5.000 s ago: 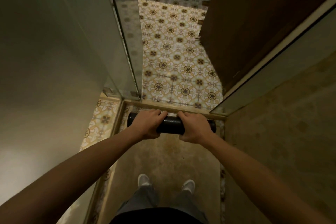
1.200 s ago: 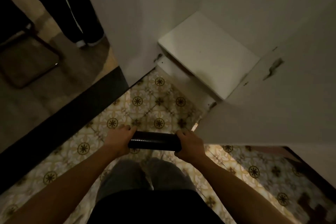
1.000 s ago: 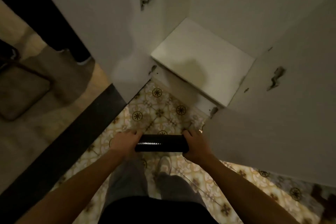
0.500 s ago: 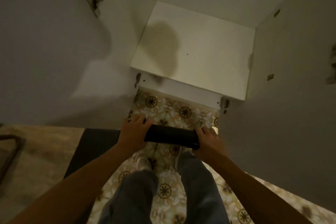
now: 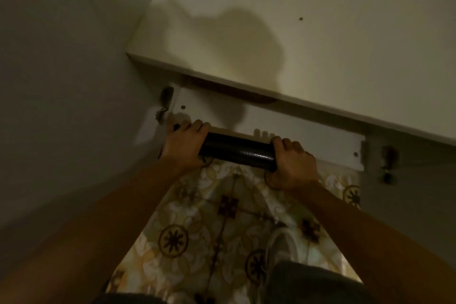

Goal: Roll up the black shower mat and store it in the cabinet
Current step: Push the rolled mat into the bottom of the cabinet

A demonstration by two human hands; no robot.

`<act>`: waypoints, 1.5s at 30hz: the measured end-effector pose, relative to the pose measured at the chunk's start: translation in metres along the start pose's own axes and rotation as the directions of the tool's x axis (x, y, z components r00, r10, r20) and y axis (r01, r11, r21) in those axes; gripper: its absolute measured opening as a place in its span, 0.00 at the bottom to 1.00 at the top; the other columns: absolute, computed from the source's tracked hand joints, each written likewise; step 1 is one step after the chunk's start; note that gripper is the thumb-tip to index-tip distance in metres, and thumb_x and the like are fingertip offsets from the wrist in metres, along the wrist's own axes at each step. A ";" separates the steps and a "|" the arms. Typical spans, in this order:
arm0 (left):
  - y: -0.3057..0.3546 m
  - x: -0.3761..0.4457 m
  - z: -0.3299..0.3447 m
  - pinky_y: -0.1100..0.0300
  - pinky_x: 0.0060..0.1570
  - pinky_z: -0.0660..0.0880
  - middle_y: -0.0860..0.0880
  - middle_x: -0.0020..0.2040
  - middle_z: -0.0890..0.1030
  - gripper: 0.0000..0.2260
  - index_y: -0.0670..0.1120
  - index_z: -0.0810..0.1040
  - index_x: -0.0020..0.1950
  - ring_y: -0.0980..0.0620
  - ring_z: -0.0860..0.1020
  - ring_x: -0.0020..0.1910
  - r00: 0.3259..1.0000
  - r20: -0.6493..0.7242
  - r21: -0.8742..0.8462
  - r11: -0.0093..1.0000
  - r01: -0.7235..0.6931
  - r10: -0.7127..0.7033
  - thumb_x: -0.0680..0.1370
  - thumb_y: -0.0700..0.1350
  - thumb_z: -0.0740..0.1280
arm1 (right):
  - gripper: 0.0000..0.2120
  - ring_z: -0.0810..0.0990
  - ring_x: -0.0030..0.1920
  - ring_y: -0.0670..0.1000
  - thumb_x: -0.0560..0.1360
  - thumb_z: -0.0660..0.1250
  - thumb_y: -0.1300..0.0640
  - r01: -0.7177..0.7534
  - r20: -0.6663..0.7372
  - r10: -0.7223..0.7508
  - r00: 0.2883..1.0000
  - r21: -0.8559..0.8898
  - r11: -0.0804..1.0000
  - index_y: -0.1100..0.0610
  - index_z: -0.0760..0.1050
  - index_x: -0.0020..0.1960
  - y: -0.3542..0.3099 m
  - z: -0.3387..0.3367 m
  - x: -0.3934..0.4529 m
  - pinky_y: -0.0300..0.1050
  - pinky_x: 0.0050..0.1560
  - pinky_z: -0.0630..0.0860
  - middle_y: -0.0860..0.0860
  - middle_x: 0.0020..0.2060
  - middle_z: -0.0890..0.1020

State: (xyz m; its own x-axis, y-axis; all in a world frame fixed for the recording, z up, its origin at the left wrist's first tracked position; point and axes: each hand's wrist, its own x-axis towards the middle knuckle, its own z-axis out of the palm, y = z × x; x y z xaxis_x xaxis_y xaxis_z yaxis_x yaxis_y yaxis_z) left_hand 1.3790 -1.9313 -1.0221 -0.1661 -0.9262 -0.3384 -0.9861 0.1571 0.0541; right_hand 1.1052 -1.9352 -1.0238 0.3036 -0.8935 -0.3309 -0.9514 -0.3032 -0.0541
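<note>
The black shower mat point(image 5: 238, 150) is a tight glossy roll held level in front of me. My left hand point(image 5: 183, 145) grips its left end and my right hand point(image 5: 292, 163) grips its right end. The roll hangs just before the front edge of the white cabinet's bottom board point(image 5: 308, 140). Above it the cabinet's pale shelf point(image 5: 320, 44) fills the upper right of the view, with the shadow of my head on it. Both cabinet doors stand open, the left door point(image 5: 74, 81) and the right door point(image 5: 407, 205).
Door hinges sit at the left point(image 5: 164, 103) and right point(image 5: 387, 163) corners of the cabinet opening. Patterned floor tiles point(image 5: 222, 229) lie below my arms, and my shoe point(image 5: 281, 247) and trouser leg show at the bottom right.
I have moved closer to the open cabinet and lower. The rolled mat, held in both hands throughout, has come forward to the cabinet's bottom front edge.
</note>
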 end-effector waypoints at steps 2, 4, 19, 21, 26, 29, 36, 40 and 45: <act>-0.002 0.030 0.015 0.34 0.72 0.54 0.49 0.61 0.75 0.32 0.49 0.66 0.66 0.44 0.71 0.62 0.999 -0.034 0.067 0.998 -0.009 0.011 0.65 0.52 0.73 | 0.32 0.78 0.51 0.58 0.66 0.76 0.49 0.022 -0.033 -0.022 0.999 -0.003 1.000 0.55 0.68 0.65 0.014 0.020 0.033 0.47 0.37 0.70 0.54 0.54 0.79; -0.009 0.058 0.029 0.36 0.73 0.51 0.49 0.62 0.75 0.31 0.49 0.66 0.66 0.45 0.69 0.64 0.998 -0.064 0.128 0.992 -0.020 0.028 0.66 0.53 0.72 | 0.32 0.78 0.51 0.58 0.67 0.75 0.46 0.070 -0.052 -0.073 0.996 -0.048 0.996 0.55 0.68 0.66 0.024 0.035 0.063 0.46 0.36 0.70 0.54 0.54 0.79; -0.071 0.157 0.044 0.51 0.57 0.72 0.44 0.61 0.77 0.23 0.47 0.68 0.69 0.42 0.76 0.58 0.984 -0.179 0.275 0.961 0.039 0.012 0.74 0.41 0.66 | 0.35 0.80 0.59 0.60 0.76 0.72 0.49 0.095 0.010 -0.095 0.995 -0.110 0.989 0.56 0.60 0.76 -0.009 0.044 0.194 0.54 0.54 0.79 0.57 0.62 0.78; -0.071 0.162 0.047 0.49 0.63 0.68 0.43 0.64 0.76 0.28 0.47 0.64 0.72 0.41 0.74 0.62 0.991 -0.135 0.269 0.962 0.053 -0.017 0.73 0.40 0.67 | 0.38 0.79 0.61 0.63 0.77 0.71 0.49 0.075 0.024 -0.073 0.997 -0.093 0.993 0.56 0.55 0.78 -0.013 0.048 0.195 0.57 0.58 0.78 0.59 0.66 0.76; -0.074 0.170 0.055 0.43 0.71 0.59 0.41 0.68 0.71 0.38 0.45 0.57 0.76 0.40 0.68 0.67 0.999 -0.045 0.174 0.984 0.035 -0.027 0.69 0.43 0.72 | 0.44 0.73 0.65 0.64 0.75 0.70 0.48 0.126 0.002 -0.126 0.992 -0.075 0.989 0.56 0.47 0.80 -0.004 0.056 0.189 0.57 0.65 0.70 0.61 0.70 0.69; -0.080 0.173 0.055 0.42 0.70 0.60 0.41 0.66 0.71 0.41 0.46 0.55 0.75 0.39 0.68 0.66 1.000 -0.015 0.141 0.990 -0.011 0.013 0.67 0.49 0.72 | 0.47 0.72 0.66 0.65 0.73 0.71 0.49 0.189 -0.001 -0.190 0.982 -0.050 0.981 0.54 0.44 0.81 0.006 0.055 0.190 0.56 0.65 0.70 0.61 0.72 0.66; -0.088 0.165 0.059 0.45 0.70 0.61 0.43 0.67 0.67 0.42 0.47 0.52 0.75 0.42 0.66 0.66 0.996 -0.034 0.231 0.971 -0.068 0.078 0.67 0.49 0.73 | 0.49 0.73 0.64 0.63 0.69 0.74 0.45 0.207 -0.059 -0.203 0.977 0.081 0.975 0.48 0.48 0.80 0.019 0.056 0.172 0.53 0.60 0.74 0.59 0.69 0.69; -0.085 0.162 0.057 0.45 0.70 0.62 0.43 0.69 0.67 0.39 0.46 0.53 0.76 0.42 0.65 0.68 0.994 -0.049 0.291 0.954 -0.078 0.096 0.71 0.43 0.71 | 0.45 0.69 0.67 0.63 0.72 0.71 0.44 0.168 -0.065 -0.166 0.984 0.022 0.986 0.49 0.48 0.80 0.015 0.060 0.164 0.55 0.57 0.77 0.58 0.70 0.67; -0.077 0.159 0.049 0.45 0.70 0.63 0.43 0.68 0.68 0.36 0.46 0.54 0.75 0.42 0.66 0.68 0.997 -0.055 0.309 0.951 -0.030 0.049 0.72 0.38 0.68 | 0.39 0.73 0.63 0.64 0.75 0.68 0.50 0.159 -0.069 -0.157 0.985 0.010 0.987 0.52 0.51 0.79 0.010 0.054 0.168 0.56 0.57 0.77 0.60 0.68 0.70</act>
State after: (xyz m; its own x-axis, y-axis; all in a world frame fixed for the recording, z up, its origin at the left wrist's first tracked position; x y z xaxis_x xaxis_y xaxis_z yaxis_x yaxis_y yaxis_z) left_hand 1.4290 -2.0735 -1.1260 -0.2146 -0.9346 -0.2835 -0.9314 0.2833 -0.2288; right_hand 1.1436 -2.0703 -1.1311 0.4524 -0.8552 -0.2528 -0.8917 -0.4376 -0.1156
